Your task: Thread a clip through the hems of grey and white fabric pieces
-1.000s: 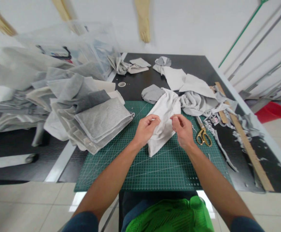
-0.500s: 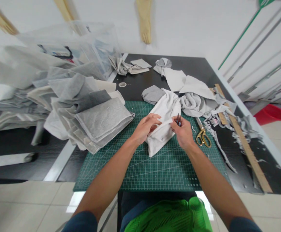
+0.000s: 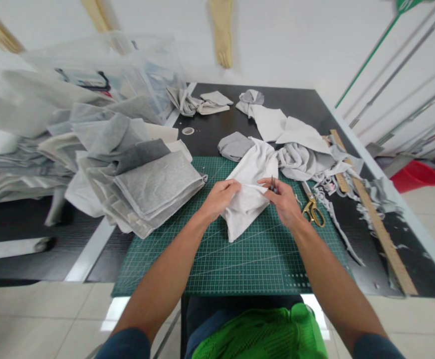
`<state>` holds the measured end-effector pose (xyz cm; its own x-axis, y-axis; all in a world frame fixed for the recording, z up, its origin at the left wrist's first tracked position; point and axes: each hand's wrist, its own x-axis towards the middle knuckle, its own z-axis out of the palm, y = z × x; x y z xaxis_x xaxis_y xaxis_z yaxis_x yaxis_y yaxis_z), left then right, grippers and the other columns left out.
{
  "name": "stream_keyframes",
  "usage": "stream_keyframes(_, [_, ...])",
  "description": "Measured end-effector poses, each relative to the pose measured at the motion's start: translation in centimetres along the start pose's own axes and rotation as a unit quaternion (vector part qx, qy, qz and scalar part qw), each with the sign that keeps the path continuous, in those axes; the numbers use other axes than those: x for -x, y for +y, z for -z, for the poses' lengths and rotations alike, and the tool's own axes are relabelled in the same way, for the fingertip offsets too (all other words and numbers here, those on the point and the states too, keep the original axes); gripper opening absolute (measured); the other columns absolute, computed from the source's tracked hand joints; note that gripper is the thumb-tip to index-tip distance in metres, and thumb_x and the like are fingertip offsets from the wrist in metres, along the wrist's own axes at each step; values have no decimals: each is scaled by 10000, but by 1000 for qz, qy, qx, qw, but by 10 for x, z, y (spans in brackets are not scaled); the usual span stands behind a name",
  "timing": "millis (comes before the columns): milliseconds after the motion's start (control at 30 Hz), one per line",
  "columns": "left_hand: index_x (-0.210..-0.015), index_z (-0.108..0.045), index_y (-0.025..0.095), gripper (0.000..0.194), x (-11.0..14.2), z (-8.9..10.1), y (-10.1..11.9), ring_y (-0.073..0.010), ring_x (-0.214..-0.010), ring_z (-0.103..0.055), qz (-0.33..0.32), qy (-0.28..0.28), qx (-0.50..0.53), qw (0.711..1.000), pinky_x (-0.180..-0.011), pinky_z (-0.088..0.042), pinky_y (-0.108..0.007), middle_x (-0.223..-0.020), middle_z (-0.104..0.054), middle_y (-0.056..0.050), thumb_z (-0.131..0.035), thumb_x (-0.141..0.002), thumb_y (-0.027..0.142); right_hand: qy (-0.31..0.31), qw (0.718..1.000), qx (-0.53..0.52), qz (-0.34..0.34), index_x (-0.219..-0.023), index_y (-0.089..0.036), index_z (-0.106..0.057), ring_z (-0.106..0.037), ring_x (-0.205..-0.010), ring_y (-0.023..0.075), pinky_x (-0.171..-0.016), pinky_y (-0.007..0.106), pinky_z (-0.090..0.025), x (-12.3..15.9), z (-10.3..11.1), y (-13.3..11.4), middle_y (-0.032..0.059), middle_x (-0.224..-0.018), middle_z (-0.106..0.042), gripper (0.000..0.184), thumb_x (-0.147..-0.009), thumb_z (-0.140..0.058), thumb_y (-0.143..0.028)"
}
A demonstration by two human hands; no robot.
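A white cloth (image 3: 248, 212) lies crumpled over the green cutting mat (image 3: 236, 269), one fold raised between my hands. My left hand (image 3: 221, 197) pinches this fold at its left end, thumb and fingers together. At the fold's right end, my right hand (image 3: 282, 199) grips the cloth with thumb and finger. Small dark thread snips (image 3: 273, 184) are tucked in that same hand, blades pointing up and away; their handles are mostly hidden. Just right of it rest gold-handled scissors (image 3: 314, 213), and behind the cloth sits a folded grey piece (image 3: 235, 146).
Stacked grey fabric pieces (image 3: 157, 184) cover the left side, before a clear plastic bin (image 3: 142, 65). Bunched cloth (image 3: 300, 160), fabric scraps and a wooden ruler (image 3: 374, 214) lie to the right. A tape roll (image 3: 188, 131) is at the back.
My left hand has closed from loosely spread fingers to a pinch on the cloth's fold. The fold is now drawn up between both hands; the snips stay in my right hand.
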<state>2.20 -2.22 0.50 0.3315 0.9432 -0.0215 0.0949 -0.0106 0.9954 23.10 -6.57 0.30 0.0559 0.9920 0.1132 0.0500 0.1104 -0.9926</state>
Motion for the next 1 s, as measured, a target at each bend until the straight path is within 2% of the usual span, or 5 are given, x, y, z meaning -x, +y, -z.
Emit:
stream_keyframes(333, [-632, -521, 174, 379, 5, -6, 7, -104, -586, -349, -9, -31, -62, 998, -547, -240, -260, -605, -404, 38, -557, -895, 445, -30, 999, -26, 18, -911, -202, -755, -420, -629, 117, -584, 267, -318, 4, -9, 4, -19, -719, -572, 268, -821, -775, -453])
stream_keyframes(567, [-731, -636, 160, 353, 7, -5, 8, -106, -614, -410, -28, -33, -15, 999, -563, -299, -235, -661, -518, 21, -675, -843, 492, -23, 1000, -16, 1, -1164, -226, -762, -305, -552, 109, -531, 264, -237, 6, -6, 0, -59, -602, -431, 442, -813, -767, -495])
stream_keyframes(700, [-693, -623, 162, 325, 7, -6, 8, -101, -586, -400, -32, 1, -35, 999, -551, -306, -236, -631, -507, 27, -662, -853, 442, -54, 997, 50, 38, -1232, -244, -741, -416, -607, 121, -566, 269, -327, 6, -4, -7, -20, -753, -591, 495, -783, -805, -443])
stream_keyframes(833, [-633, -570, 165, 319, 6, -8, 8, -97, -581, -392, -46, 9, -71, 996, -551, -307, -239, -611, -484, 33, -654, -853, 381, -53, 992, 107, 51, -1060, -219, -786, -501, -667, 135, -616, 283, -396, 6, -6, -8, 24, -906, -704, 323, -828, -771, -444])
stream_keyframes(1000, [-618, -569, 162, 357, 8, -8, 9, -91, -567, -384, -48, 7, -50, 998, -545, -297, -241, -592, -470, 36, -671, -856, 408, -9, 999, 43, 25, -765, -188, -711, -383, -569, 107, -538, 267, -294, 7, -8, -1, -24, -636, -552, 354, -868, -725, -527])
